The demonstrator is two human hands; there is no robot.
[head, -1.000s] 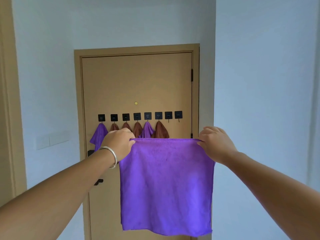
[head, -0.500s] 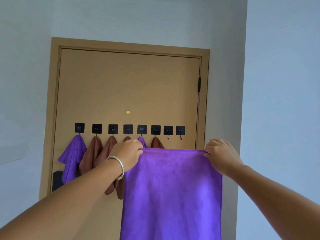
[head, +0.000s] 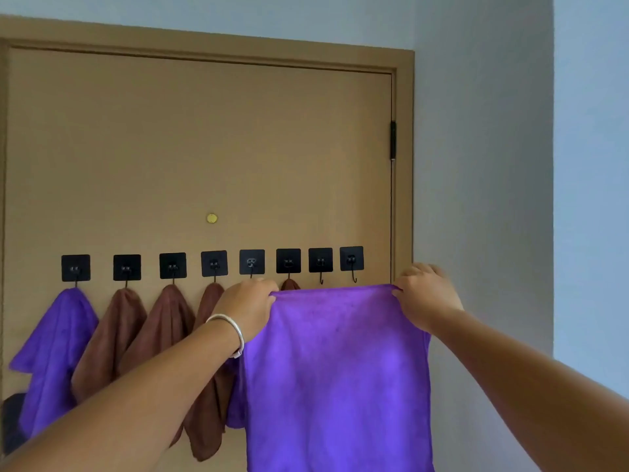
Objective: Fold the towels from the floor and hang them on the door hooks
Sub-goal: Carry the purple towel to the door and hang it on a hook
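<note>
Left hand (head: 250,306) and right hand (head: 425,298) each pinch a top corner of the purple towel (head: 337,376), stretched flat before the door (head: 204,148), just under two bare hooks (head: 321,279).

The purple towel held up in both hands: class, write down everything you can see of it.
The purple towel looks like soft, fuzzy microfibre, plain violet with no pattern. It hangs flat as a rough rectangle, its top edge stretched level. The left hand grips one top corner and the right hand grips the other. It is in front of the door, just below the two bare hooks. Its bottom edge runs out of view.
</note>
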